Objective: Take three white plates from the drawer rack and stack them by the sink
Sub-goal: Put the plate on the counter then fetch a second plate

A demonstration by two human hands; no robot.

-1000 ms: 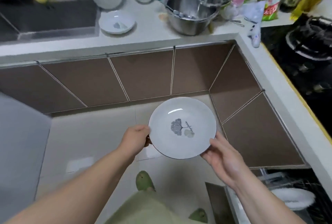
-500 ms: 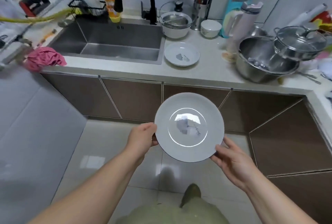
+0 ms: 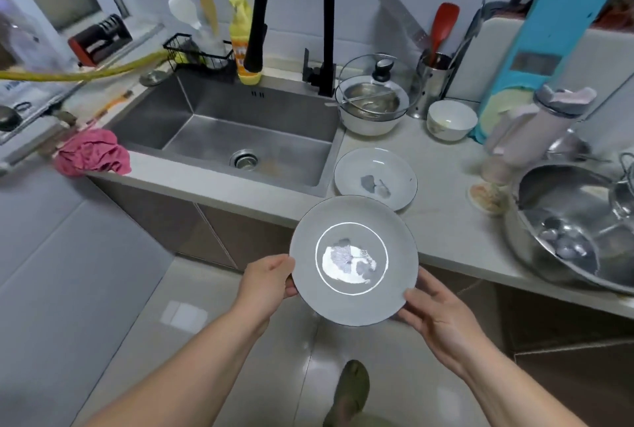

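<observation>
White plate (image 3: 354,260) hangs over the floor, short of the surface (image 3: 442,221), pinched at opposite rims by left hand (image 3: 266,281) and right hand (image 3: 435,315) fingers; glazed edges could slip, or clip the resting plate (image 3: 375,178) beside the sink (image 3: 240,138).

Dim, glare on plate (image 3: 353,260) (edges warped, blurry).

One plate (image 3: 375,176) lies on the counter (image 3: 442,221) right of the sink (image 3: 192,101).
</observation>
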